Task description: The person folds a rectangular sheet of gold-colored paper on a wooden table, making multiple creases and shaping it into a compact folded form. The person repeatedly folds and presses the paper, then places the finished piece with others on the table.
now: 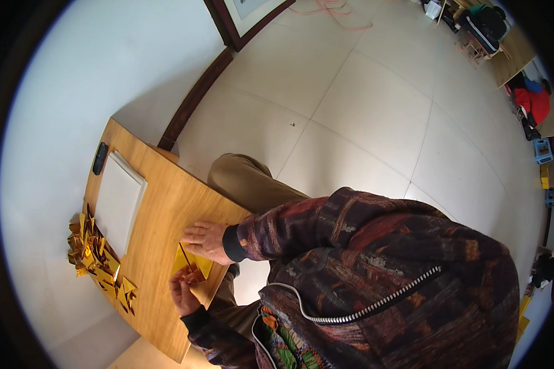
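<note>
A gold foil paper sheet (202,265) lies near the table edge closest to me, with a dark line running along it. My right hand (205,241) rests flat, palm down, over its upper end. At the lower end, the curled fingers of my left hand (183,291) pinch the foil's edge. Part of the sheet is hidden under both hands. Across the wooden table (159,221), by the wall, a heap of folded gold foil pieces (94,253) spreads along the far edge.
A stack of white paper (120,203) lies on the table beside the gold heap. Behind it sits a small black object (100,158). A white wall (51,115) borders the table. Tiled floor (364,101) stretches behind my right arm, with pink strapping (337,14) on it.
</note>
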